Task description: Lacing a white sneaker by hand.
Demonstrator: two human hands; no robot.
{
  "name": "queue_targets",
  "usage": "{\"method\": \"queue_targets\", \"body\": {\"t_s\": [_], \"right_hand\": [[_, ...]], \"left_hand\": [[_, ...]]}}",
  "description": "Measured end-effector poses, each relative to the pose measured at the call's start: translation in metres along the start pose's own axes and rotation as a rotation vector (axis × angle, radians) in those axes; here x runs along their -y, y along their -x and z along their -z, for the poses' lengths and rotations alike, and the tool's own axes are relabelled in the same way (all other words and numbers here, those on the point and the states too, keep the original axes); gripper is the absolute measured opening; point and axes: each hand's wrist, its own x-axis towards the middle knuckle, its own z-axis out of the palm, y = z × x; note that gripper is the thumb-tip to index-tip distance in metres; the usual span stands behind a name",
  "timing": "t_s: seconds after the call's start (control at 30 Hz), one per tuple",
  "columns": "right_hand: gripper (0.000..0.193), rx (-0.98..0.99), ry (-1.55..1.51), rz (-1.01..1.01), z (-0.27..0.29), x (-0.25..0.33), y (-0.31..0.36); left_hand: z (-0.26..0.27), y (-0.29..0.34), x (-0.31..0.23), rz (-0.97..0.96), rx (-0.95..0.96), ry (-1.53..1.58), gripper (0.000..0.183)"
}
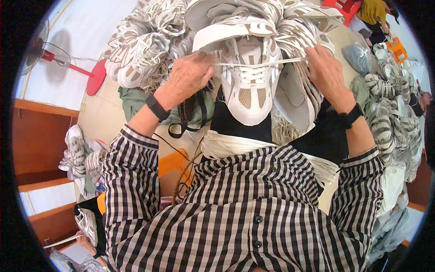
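A white and beige sneaker upper (248, 97) lies before me with its toe toward my body. White shoelace (253, 65) runs through its lower eyelets, and its two ends stretch out sideways, pulled nearly straight. My left hand (192, 75) is closed on one end, left of the shoe. On the other side my right hand (327, 75) pinches the other end, level with the left. A bundle of loose white laces (235, 146) lies across my lap.
Piles of similar uppers (145, 50) rise at the far left, behind and right of the sneaker. More striped uppers (385, 122) line the right side. A fan with a red base (96, 77) stands at left. Another person's hand (85, 242) pulls a lace at lower left.
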Motion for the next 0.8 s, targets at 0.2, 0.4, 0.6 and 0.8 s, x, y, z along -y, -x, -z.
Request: {"method": "queue_targets", "body": {"t_s": [0.2,0.4,0.6,0.8], "right_hand": [[0.023,-0.036,0.113,-0.108,0.01,-0.026,0.008],[0.009,0.065,0.285,-0.178,0.024,-0.044,0.014],[0.008,0.147,0.362,-0.235,0.032,-0.059,0.027],[0.018,0.058,0.149,-0.391,0.051,-0.078,0.051]], "left_hand": [[0.002,0.013,0.014,0.177,0.249,0.009,0.022],[0.037,0.014,0.029,0.66,0.413,1.039,0.022],[0.044,0.01,0.042,0.403,0.484,0.589,0.014],[0.049,0.028,0.013,-0.064,-0.078,-0.18,0.026]]}}
